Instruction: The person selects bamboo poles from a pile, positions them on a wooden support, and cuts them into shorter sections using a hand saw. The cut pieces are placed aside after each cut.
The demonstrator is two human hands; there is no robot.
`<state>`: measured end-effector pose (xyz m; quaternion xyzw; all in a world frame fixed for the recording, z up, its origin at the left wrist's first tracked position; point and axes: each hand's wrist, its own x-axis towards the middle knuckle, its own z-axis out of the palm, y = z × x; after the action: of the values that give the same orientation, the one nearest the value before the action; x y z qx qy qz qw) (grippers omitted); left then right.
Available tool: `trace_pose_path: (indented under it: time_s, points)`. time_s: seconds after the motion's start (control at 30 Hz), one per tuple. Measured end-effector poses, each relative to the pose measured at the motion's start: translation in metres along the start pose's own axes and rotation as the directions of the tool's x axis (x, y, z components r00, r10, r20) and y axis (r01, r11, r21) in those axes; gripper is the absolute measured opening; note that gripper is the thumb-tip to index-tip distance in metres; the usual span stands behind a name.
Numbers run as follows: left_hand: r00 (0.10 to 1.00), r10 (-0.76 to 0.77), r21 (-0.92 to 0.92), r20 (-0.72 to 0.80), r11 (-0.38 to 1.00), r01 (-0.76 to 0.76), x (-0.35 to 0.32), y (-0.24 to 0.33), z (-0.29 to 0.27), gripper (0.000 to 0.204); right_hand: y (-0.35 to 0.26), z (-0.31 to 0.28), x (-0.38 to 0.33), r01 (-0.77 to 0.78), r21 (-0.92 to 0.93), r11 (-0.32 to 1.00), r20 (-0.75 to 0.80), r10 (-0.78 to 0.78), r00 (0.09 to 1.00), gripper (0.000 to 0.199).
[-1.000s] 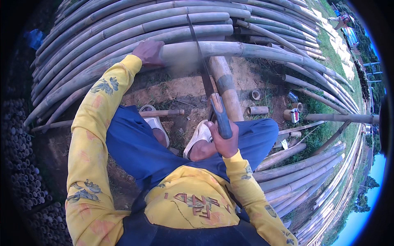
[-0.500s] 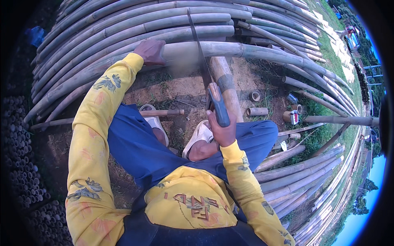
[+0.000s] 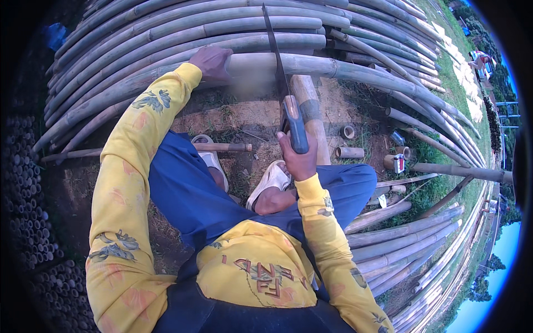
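My right hand (image 3: 300, 155) is closed round the dark handle of a handsaw (image 3: 276, 47). The saw's long blade crosses a thick bamboo pole (image 3: 311, 65), its tip pointing away from me. My left hand (image 3: 212, 62) wraps over the same pole, left of the blade. Beneath the pole, close to the blade, a shorter log (image 3: 312, 111) runs back toward me. How deep the blade sits in the bamboo cannot be made out.
Many long bamboo poles (image 3: 233, 28) lie stacked beyond the one I grip. Cut bamboo pieces (image 3: 350, 152) rest on the dirt at right, near a red and white packet (image 3: 398, 163). Further poles (image 3: 405, 233) lie at lower right, with piled bamboo sections (image 3: 33, 222) at far left.
My right hand and the saw have shifted slightly away from me along the stroke. My left hand keeps its grip on the pole. The whole view has shifted a little.
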<state>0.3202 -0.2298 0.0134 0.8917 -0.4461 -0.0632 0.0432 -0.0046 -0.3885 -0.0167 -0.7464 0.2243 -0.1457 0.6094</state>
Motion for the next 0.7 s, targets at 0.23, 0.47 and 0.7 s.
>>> trace_pose_path:
  time_s: [0.23, 0.47, 0.7]
  points:
    - [1.0, -0.015, -0.062, -0.027, 0.998, 0.013, -0.024, -0.019, 0.014, 0.055, 0.01, -0.031, -0.119, -0.02, -0.081, 0.996, -0.015, 0.019, 1.0, 0.015]
    - [0.998, -0.005, -0.073, 0.063, 0.997, 0.01, -0.012, -0.012, 0.007, 0.064, -0.015, -0.008, -0.02, -0.015, -0.016, 1.0, -0.007, 0.015, 1.0, 0.013]
    - [0.999, 0.016, -0.056, 0.047, 0.998, -0.014, -0.01, -0.011, 0.012, 0.059, -0.025, -0.024, -0.098, 0.026, -0.076, 0.997, -0.05, -0.03, 0.998, 0.019]
